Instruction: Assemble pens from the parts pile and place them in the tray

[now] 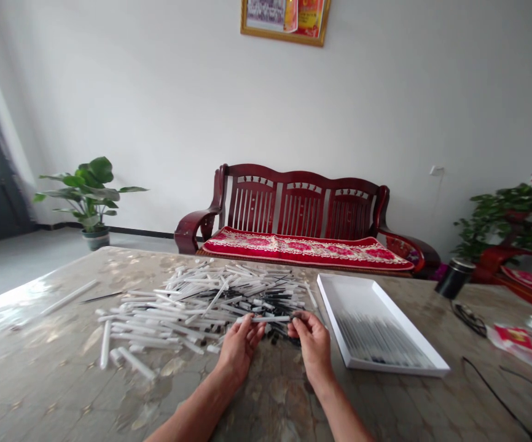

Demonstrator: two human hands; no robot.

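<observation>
Bare forearms (204, 402) end in fingers (307, 321) pinching a slim, whitish tube (270, 319).

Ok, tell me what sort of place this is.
Probably a home's living room: a carved wooden bench with a red patterned cover, a potted plant and a framed picture on the wall.

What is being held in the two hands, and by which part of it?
A slim white tube, held by both ends: the left hand has its left end, the right hand its right end.
</observation>
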